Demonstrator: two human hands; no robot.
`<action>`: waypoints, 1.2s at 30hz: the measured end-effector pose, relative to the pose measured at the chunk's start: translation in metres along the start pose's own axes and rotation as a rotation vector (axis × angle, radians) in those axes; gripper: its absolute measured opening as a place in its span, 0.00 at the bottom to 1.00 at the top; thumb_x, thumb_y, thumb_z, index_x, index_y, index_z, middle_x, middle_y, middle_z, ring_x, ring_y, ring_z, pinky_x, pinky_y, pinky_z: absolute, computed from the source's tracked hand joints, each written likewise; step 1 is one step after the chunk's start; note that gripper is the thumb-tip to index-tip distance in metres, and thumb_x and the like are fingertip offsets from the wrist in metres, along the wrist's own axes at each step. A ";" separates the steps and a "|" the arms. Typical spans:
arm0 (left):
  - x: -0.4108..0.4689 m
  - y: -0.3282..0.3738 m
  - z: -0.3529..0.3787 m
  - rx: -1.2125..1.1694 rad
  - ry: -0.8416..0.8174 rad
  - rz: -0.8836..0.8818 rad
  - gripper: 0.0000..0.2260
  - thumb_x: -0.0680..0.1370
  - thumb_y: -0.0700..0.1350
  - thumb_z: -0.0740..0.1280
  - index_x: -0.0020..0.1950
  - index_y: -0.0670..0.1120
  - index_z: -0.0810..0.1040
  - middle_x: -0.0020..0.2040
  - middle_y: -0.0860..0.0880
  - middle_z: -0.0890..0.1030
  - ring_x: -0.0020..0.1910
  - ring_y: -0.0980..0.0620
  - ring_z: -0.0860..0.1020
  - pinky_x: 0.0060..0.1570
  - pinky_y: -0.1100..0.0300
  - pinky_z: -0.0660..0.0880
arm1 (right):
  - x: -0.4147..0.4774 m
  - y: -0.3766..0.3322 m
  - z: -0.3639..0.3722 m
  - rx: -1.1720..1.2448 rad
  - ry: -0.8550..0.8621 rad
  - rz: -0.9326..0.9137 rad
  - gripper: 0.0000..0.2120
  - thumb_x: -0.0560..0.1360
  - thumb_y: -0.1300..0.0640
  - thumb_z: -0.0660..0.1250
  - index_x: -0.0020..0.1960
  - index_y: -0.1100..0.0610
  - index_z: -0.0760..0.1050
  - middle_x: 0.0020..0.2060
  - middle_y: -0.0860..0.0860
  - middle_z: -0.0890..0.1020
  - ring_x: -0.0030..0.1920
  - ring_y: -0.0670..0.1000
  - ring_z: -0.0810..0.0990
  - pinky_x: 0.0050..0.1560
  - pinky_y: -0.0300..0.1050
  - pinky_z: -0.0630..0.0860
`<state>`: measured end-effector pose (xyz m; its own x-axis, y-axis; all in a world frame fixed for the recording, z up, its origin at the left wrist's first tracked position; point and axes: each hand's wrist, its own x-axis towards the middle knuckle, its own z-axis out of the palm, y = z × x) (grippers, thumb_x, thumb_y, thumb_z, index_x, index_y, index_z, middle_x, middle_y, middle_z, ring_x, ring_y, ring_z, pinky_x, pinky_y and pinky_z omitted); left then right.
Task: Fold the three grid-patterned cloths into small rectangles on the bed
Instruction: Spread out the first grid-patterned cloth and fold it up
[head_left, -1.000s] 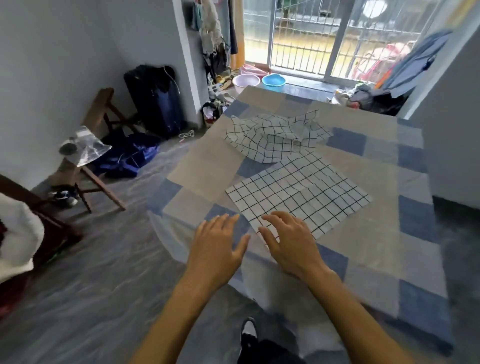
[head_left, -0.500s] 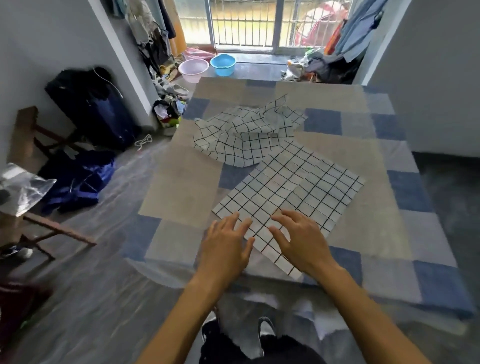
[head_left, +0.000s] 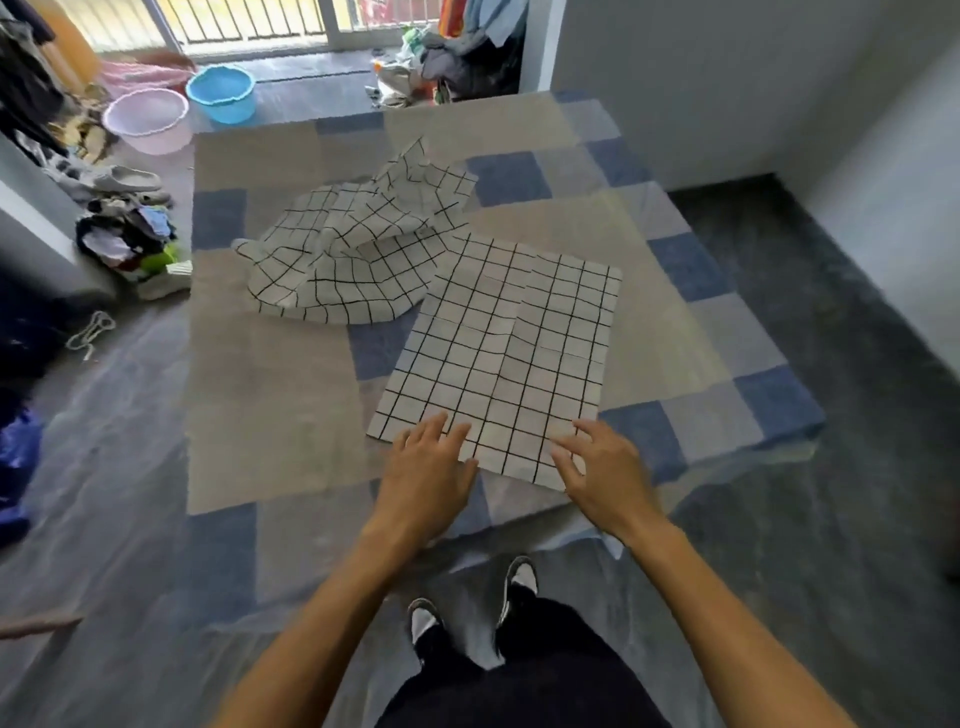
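At the bed's (head_left: 270, 405) near edge, both my hands rest on the closest hem of the flat cloth (head_left: 509, 353). My left hand (head_left: 426, 467) lies on its near-left corner, fingers straight and spread. My right hand (head_left: 597, 467) is at the near-right corner with loosely bent, splayed fingers. Neither pinches anything that I can see. I judge I've set one hand to each corner so that I can lift the hem evenly and carry it away from me for a first fold, keeping the edges square.

This cloth lies spread open, a little askew to the bed's edge. It is white with thin black grid lines, mostly smooth, with a faint crease down its length. Its far-left corner meets the crumpled heap (head_left: 358, 254) of the same fabric, bunched toward the bed's middle and left side. I can't tell whether that heap is one cloth or two.
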<state>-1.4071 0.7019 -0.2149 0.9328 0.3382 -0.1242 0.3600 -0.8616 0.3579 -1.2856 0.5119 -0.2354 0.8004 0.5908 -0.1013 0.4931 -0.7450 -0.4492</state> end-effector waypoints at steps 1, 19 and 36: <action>0.002 -0.002 0.005 0.003 -0.017 0.010 0.21 0.80 0.52 0.59 0.72 0.49 0.64 0.73 0.45 0.64 0.72 0.46 0.61 0.71 0.51 0.57 | -0.001 0.004 0.005 0.001 -0.004 0.023 0.13 0.78 0.50 0.62 0.58 0.52 0.80 0.63 0.55 0.76 0.64 0.55 0.73 0.64 0.51 0.66; 0.040 -0.009 0.104 0.123 -0.108 0.083 0.18 0.70 0.42 0.70 0.60 0.44 0.76 0.63 0.37 0.74 0.63 0.38 0.71 0.60 0.46 0.68 | -0.007 0.060 0.093 0.004 -0.070 0.250 0.14 0.70 0.52 0.73 0.56 0.52 0.81 0.69 0.59 0.69 0.71 0.61 0.64 0.69 0.58 0.60; 0.060 -0.018 0.127 0.054 -0.052 0.161 0.14 0.69 0.46 0.75 0.53 0.45 0.80 0.62 0.38 0.76 0.63 0.37 0.71 0.59 0.45 0.71 | 0.012 0.061 0.086 0.078 0.191 0.094 0.06 0.75 0.54 0.67 0.43 0.56 0.79 0.63 0.57 0.75 0.70 0.57 0.66 0.72 0.57 0.56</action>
<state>-1.3553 0.6893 -0.3463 0.9775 0.1753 -0.1171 0.2046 -0.9227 0.3267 -1.2754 0.4999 -0.3405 0.8951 0.4455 0.0206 0.3918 -0.7635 -0.5134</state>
